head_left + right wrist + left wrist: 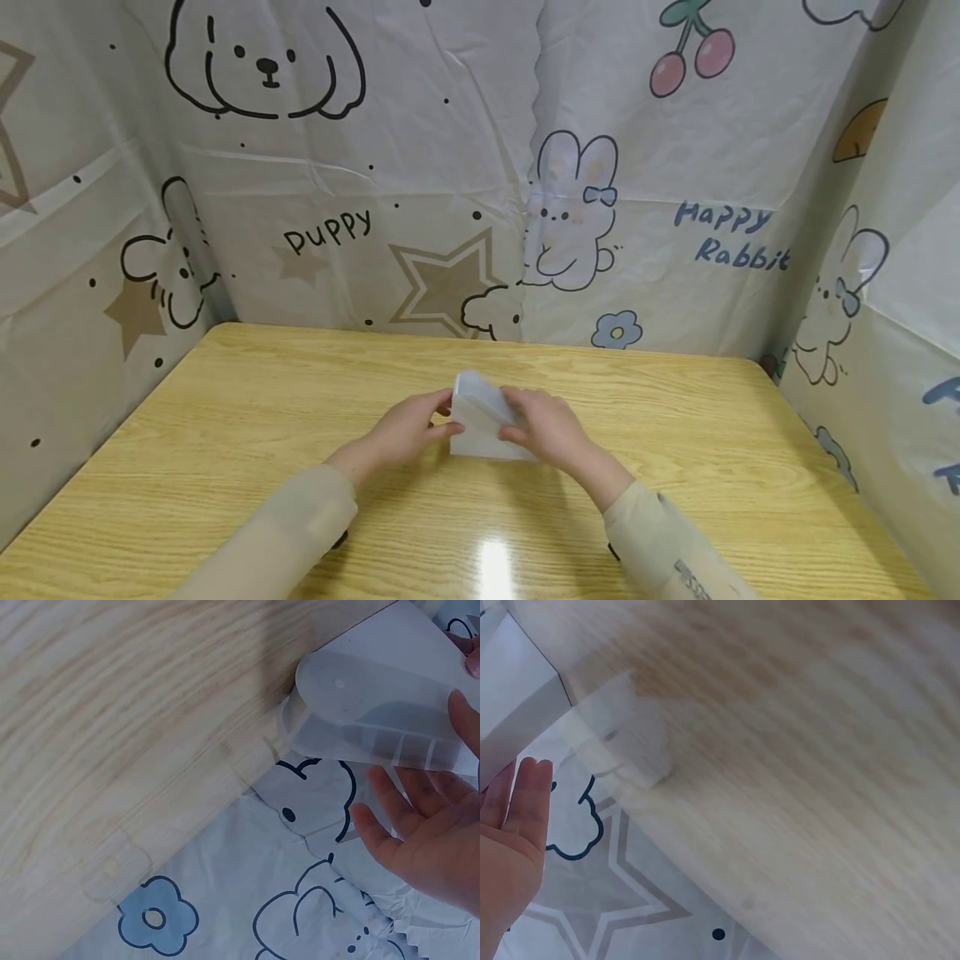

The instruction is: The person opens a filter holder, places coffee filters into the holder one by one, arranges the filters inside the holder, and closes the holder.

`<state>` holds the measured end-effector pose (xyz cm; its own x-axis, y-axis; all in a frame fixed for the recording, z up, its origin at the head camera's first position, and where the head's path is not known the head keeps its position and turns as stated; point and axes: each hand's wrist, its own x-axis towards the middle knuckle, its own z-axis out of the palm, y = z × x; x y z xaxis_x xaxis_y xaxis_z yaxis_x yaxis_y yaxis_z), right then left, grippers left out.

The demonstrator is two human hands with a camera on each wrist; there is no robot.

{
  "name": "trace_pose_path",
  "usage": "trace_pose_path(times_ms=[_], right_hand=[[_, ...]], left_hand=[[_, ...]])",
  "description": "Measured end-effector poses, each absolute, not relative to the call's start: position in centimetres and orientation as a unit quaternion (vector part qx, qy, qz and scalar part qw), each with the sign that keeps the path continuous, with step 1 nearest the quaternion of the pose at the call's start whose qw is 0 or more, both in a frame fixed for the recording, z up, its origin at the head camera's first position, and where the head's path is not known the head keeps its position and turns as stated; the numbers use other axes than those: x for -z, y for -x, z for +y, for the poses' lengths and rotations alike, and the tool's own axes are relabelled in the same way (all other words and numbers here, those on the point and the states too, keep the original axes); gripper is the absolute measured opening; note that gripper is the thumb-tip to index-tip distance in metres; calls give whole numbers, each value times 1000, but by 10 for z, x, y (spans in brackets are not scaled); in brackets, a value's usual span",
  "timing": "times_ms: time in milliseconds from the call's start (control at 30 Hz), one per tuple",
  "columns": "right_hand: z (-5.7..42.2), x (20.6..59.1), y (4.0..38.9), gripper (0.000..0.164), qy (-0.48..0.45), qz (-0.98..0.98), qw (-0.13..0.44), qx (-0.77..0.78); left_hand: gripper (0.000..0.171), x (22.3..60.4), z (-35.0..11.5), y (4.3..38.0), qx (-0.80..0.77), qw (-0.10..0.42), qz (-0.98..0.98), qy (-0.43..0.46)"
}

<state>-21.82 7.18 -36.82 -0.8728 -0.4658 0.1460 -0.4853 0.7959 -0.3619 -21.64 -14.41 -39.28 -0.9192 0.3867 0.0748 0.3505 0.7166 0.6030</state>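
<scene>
A white box (pixel 487 437) stands on the table between both hands in the head view. Against it leans a translucent plastic case (pixel 360 690) with a rounded end and several divided sections along its side, tilted across the box. My left hand (pixel 405 429) holds the box's left edge, thumb in front and fingers behind. In the left wrist view, its fingertips (pixel 536 776) extend past the white box's edge. My right hand (pixel 551 425) grips the case from the right, with the thumb (pixel 466 720) on its face and the fingers beneath.
The wood-grain table (pixel 262 417) spreads around both hands. A printed cloth (pixel 420 167) with cartoon animals hangs behind its far edge and along both sides. Bright glare (pixel 495 567) lies on the tabletop near the front.
</scene>
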Motion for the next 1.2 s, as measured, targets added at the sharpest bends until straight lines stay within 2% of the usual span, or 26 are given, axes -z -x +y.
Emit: trace_pose_path(times_ms=[433,700,933,1067,1200], right_hand=[[75,371,231,58,-211,-956,13,-203],[76,371,233,61,-214,-956,29,-198],[81,374,233,70,-213,-955,26,-204],[86,380,233,85,-202,-959,12,-197],[89,383,232,91,-187,-964,-3,-188]], left_hand=[[25,390,-131,231,-301,20,938,-174],[39,392,-129,233,-357,35,919,-165],[44,395,-125,233,-356,17,919,-168],[62,397,-123,230,-311,1,934,-177],[84,398,-122,227,-265,-8,948,-174]])
